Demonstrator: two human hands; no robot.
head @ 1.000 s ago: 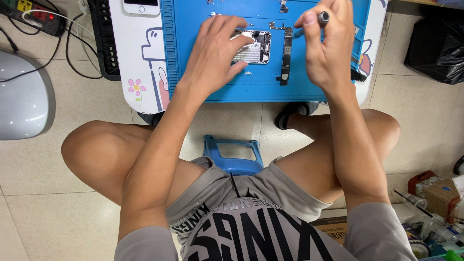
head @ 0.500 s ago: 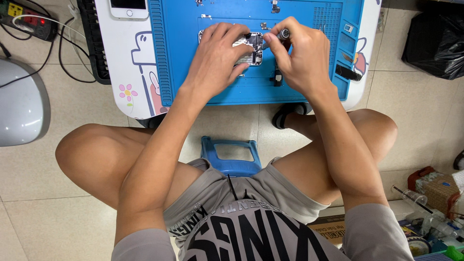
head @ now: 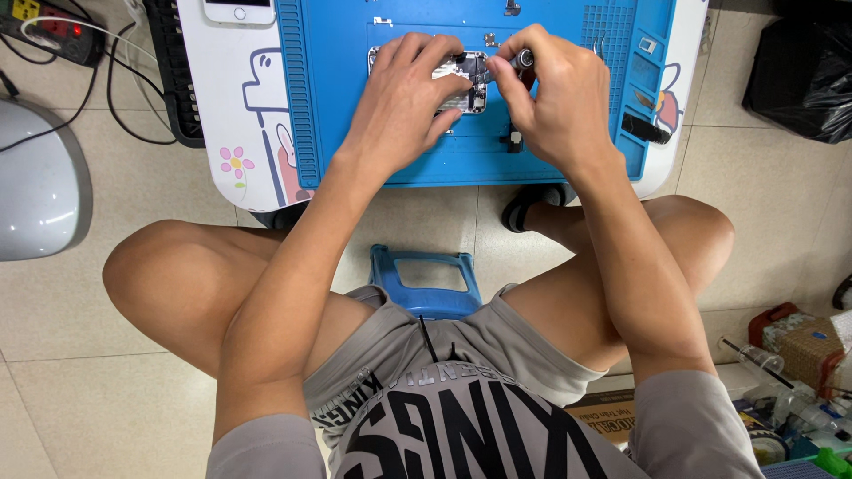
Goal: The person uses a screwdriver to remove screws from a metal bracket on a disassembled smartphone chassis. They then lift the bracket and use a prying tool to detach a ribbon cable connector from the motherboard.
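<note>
An opened phone body (head: 463,82) with bare metal insides lies on a blue work mat (head: 337,106) on a small white table. My left hand (head: 404,93) lies flat over its left part and holds it down. My right hand (head: 555,98) is closed on a small screwdriver (head: 524,60) with a silver and dark handle. Its tip points down at the phone's right edge. A small dark part (head: 513,140) lies on the mat below my right hand.
A white phone (head: 238,9) lies at the table's top left. A black tool (head: 646,129) rests on the mat's right side. A power strip (head: 49,31) and cables lie on the tiled floor at left, next to a grey rounded object (head: 40,182). I sit on a blue stool (head: 426,279).
My right hand came down from the upper right with the screwdriver and now meets the phone beside my left hand. The view shifted slightly.
</note>
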